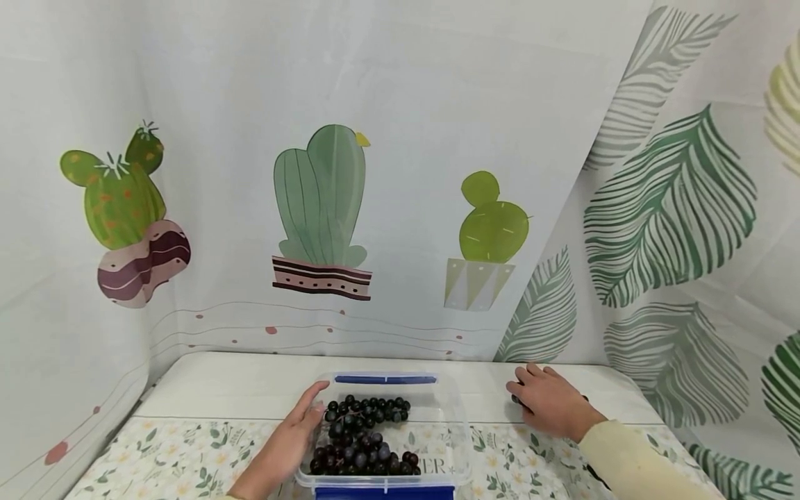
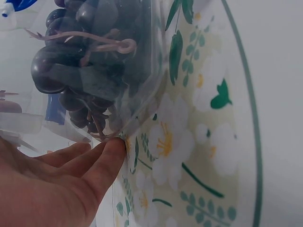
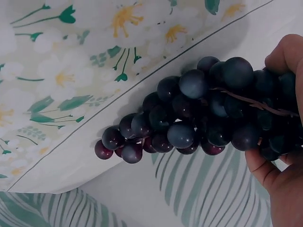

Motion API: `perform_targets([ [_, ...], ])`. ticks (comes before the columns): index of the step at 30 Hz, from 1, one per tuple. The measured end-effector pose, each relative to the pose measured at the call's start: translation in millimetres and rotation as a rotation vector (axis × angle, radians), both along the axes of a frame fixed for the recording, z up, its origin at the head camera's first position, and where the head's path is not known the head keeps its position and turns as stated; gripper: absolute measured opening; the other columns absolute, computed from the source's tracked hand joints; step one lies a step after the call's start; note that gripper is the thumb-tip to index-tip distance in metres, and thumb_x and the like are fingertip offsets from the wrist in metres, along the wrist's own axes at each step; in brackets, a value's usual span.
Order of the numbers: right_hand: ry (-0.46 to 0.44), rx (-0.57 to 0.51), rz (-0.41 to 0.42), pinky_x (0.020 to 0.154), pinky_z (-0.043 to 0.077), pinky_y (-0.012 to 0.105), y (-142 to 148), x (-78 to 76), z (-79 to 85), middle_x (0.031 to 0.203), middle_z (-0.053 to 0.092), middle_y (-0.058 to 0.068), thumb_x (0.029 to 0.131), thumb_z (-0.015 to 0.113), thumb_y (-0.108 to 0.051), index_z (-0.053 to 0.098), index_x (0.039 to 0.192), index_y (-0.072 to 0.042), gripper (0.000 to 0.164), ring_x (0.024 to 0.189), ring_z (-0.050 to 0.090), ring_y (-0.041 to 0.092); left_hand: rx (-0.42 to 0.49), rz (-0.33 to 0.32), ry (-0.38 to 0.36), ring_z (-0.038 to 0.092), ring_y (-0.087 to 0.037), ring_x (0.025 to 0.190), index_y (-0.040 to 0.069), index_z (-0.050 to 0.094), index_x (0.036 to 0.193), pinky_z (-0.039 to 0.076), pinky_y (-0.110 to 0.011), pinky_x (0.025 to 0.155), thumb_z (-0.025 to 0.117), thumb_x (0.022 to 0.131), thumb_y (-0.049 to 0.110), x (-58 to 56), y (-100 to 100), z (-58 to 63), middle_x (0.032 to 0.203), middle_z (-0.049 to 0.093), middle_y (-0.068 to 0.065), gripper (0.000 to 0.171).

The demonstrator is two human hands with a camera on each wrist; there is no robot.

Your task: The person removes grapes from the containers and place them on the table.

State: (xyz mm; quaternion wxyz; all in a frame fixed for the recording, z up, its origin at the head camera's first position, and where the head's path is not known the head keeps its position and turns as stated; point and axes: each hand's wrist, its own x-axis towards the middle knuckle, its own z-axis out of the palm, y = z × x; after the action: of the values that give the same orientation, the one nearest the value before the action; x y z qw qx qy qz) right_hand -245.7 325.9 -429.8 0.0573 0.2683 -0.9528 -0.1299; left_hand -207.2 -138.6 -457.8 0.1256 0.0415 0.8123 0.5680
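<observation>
A clear plastic box [image 1: 461, 444] with blue clips stands at the front middle in the head view. Dark grape bunches [image 1: 359, 444] lie inside it, mostly in its left part. My left hand [image 1: 294, 430] touches the box's left side; in the left wrist view, its extended fingers [image 2: 106, 163] rest against the lower wall. To the right of the box, my right hand [image 1: 553, 403] holds another bunch of dark grapes [image 3: 181, 135] near the table's back edge. The right wrist view shows thumb and fingers around one end of this bunch, its tapered end pointing away.
A flowered cloth [image 1: 500, 458] with a plain white band [image 1: 250, 382] covers the table. Behind it hangs a pale curtain [image 1: 406, 208] printed with cacti, with leaf-patterned fabric [image 1: 669, 208] on the right.
</observation>
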Motion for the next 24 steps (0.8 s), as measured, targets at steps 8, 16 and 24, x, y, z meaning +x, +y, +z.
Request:
perform_targets([
  [8, -0.008, 0.003, 0.008, 0.073, 0.046, 0.043, -2.8, 2.2, -1.6, 0.099, 0.060, 0.002, 0.092, 0.075, -0.018, 0.072, 0.111, -0.017, 0.019, 0.088, 0.051, 0.021, 0.011, -0.005, 0.012, 0.023, -0.053, 0.157, 0.024, 0.022, 0.167, 0.029, -0.074, 0.120, 0.037, 0.115, 0.038, -1.4, 0.5, -0.7, 0.176, 0.009, -0.020, 0.056],
  [16, -0.025, 0.029, -0.008, 0.074, 0.045, 0.042, -6.9, 1.7, -4.6, 0.101, 0.060, 0.002, 0.093, 0.076, -0.021, 0.071, 0.112, -0.019, 0.020, 0.089, 0.050, 0.020, 0.021, -0.003, 0.009, 0.023, -0.053, 0.157, 0.024, 0.023, 0.167, 0.030, -0.072, 0.120, 0.037, 0.115, 0.037, -2.5, -0.3, -2.4, 0.176, 0.009, -0.020, 0.056],
  [24, -0.021, 0.031, 0.008, 0.072, 0.043, 0.041, -12.4, 2.5, -6.5, 0.100, 0.060, 0.001, 0.093, 0.076, -0.023, 0.072, 0.111, -0.019, 0.019, 0.089, 0.050, 0.020, 0.050, -0.034, -0.001, 0.020, -0.052, 0.158, 0.030, 0.023, 0.167, 0.027, -0.072, 0.123, 0.040, 0.110, 0.056, -9.2, -6.2, -13.0, 0.177, 0.007, -0.017, 0.064],
])
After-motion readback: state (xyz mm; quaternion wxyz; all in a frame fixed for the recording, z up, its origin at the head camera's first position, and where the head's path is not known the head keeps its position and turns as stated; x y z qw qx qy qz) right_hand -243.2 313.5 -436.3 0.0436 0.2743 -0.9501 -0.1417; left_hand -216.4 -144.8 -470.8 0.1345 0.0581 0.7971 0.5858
